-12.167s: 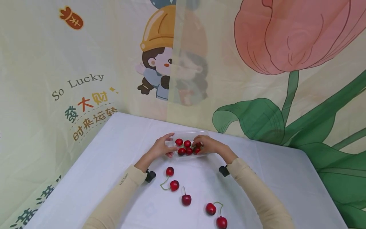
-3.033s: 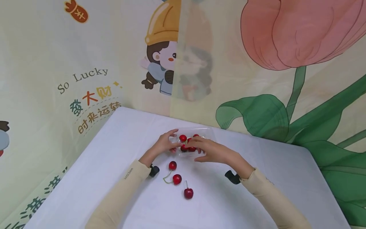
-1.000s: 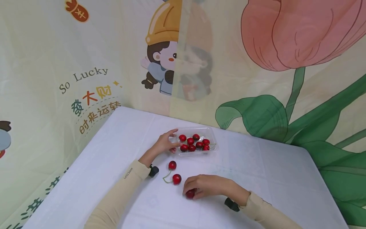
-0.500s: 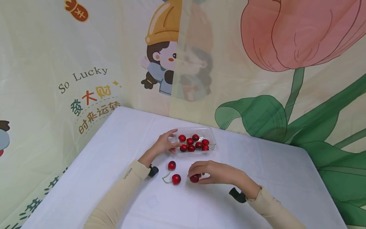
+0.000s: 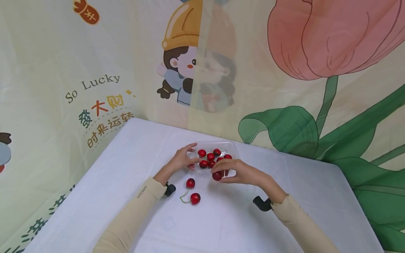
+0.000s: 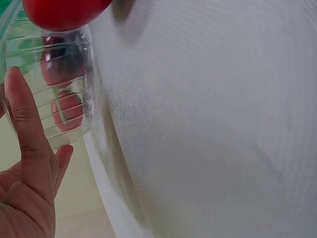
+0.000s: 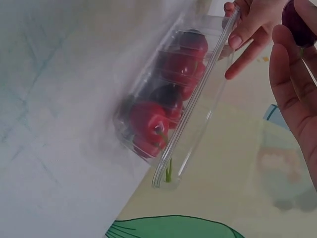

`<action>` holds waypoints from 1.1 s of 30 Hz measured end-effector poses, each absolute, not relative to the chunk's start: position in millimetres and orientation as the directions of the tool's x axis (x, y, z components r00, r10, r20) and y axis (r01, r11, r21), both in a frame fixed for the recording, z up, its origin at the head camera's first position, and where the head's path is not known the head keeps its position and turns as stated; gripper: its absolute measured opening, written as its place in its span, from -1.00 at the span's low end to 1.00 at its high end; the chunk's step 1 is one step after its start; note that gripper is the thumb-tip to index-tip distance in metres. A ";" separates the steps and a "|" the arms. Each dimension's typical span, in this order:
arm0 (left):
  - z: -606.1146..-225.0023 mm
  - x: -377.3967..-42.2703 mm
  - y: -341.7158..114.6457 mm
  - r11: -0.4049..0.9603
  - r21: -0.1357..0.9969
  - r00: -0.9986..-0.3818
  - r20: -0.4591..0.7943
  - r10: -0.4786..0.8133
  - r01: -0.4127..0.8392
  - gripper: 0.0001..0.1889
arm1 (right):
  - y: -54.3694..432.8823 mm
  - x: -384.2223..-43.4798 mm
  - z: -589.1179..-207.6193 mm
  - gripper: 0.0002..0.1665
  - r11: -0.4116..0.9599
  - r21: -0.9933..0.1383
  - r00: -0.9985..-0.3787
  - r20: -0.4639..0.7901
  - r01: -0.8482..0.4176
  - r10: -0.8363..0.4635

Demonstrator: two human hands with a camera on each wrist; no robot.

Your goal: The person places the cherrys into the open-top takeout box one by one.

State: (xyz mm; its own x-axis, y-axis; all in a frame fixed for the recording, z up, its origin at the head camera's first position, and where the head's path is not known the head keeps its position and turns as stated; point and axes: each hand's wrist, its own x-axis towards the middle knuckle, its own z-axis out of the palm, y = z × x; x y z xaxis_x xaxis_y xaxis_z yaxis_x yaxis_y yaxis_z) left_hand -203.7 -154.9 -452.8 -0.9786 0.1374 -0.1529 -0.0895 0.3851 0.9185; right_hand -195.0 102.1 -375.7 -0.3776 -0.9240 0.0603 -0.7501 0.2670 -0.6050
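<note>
My right hand pinches a dark red cherry between thumb and fingertips, just above the near edge of a clear plastic box. In the right wrist view that cherry is held above the box's rim. My left hand grips the box's left end, thumb on the near side and fingers at the back. Several red cherries lie inside, some behind the right hand. Two cherries joined by a green stem lie on the cloth in front of the box, the nearer one slightly to the right.
A white cloth covers the table. Printed fabric hangs directly behind its far edge and along the left side. Black wrist cameras sit under both forearms.
The right hand has picked the single stemmed cherry off the cloth and carried it away from me to the box. The joined pair near me on the right is gone from the cloth. The left hand stays put.
</note>
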 end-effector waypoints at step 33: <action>-456.7 -204.6 -153.9 0.375 0.923 -0.981 -0.143 0.131 -0.084 -0.20 | 62.1 -264.7 -416.6 -0.56 0.420 -0.624 -0.570 0.050 -0.659 -0.820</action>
State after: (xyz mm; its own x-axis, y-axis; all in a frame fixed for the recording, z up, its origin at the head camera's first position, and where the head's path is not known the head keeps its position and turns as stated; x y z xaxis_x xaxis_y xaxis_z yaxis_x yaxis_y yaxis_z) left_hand -204.6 -153.9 -456.7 -0.9811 0.1311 -0.1426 -0.0840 0.3754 0.9231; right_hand -264.7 62.1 -416.6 -0.5697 -0.8204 0.0499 -0.6592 0.4198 -0.6239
